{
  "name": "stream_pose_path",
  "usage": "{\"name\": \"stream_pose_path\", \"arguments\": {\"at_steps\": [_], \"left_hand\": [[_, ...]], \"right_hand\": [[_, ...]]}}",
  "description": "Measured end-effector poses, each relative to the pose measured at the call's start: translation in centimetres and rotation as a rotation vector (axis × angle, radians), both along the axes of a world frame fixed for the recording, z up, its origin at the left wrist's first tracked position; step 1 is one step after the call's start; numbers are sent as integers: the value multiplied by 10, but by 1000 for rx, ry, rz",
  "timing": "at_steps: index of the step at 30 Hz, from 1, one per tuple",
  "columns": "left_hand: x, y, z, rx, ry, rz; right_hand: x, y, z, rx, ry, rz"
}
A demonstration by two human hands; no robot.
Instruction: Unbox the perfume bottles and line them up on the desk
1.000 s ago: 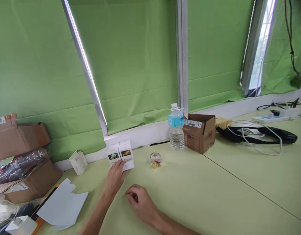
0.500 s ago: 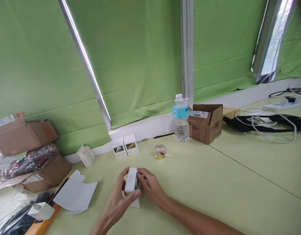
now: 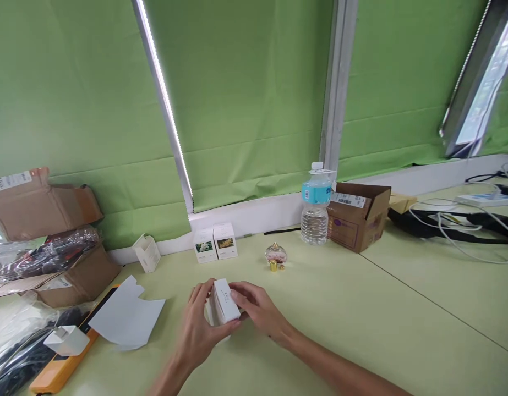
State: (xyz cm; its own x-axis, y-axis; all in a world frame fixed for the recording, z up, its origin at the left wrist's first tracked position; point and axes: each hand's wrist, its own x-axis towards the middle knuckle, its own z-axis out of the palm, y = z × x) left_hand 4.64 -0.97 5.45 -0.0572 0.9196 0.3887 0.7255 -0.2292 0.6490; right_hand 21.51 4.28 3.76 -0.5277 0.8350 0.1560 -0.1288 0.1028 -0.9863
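Note:
Close to the front of the table, both hands are on a small white box [image 3: 226, 301] that stands tilted. My left hand [image 3: 198, 328] wraps its left and near sides, fingers behind and thumb across the front. On the right side, my right hand [image 3: 262, 312] pinches the box near its top; some of its fingertips are hidden behind it. Beyond the hands stand two white boxes with flower pictures, a left box [image 3: 205, 246] and a right box [image 3: 226, 242]. A glass perfume bottle [image 3: 276, 253] with small gold pieces [image 3: 273, 266] sits farther right.
A water bottle [image 3: 315, 212] and an open cardboard box [image 3: 358, 220] stand by the wall. At left lie torn white paper [image 3: 127, 319], an open white carton [image 3: 147, 253], stacked cardboard boxes [image 3: 58, 212] and an orange tool [image 3: 55, 374]. Cables [image 3: 476, 236] lie at right.
The white box has turned and tilted in my hands, showing more of its lettered face. My right fingers have shifted along its edge. The whole view has swung slightly left.

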Motion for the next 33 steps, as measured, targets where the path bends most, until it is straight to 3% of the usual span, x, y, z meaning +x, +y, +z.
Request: {"name": "stream_pose_path", "arguments": {"at_steps": [3,9,13,16,22,33], "left_hand": [[2,-2,4,55,97,22],[14,-8,10,0,119,-44],[20,-10,9,85,203,-80],[20,-9,3,137,266,-87],[20,-10,-5,108,314,-81],[16,-7,-13,97,171,-25]], "right_hand": [[1,-3,14,-6,-72,112],[6,-3,31,33,-252,87],[13,-2,39,85,-355,99],[16,-3,41,92,-403,101],[14,-6,40,166,-499,-44],[22,7,47,123,-412,16]]}}
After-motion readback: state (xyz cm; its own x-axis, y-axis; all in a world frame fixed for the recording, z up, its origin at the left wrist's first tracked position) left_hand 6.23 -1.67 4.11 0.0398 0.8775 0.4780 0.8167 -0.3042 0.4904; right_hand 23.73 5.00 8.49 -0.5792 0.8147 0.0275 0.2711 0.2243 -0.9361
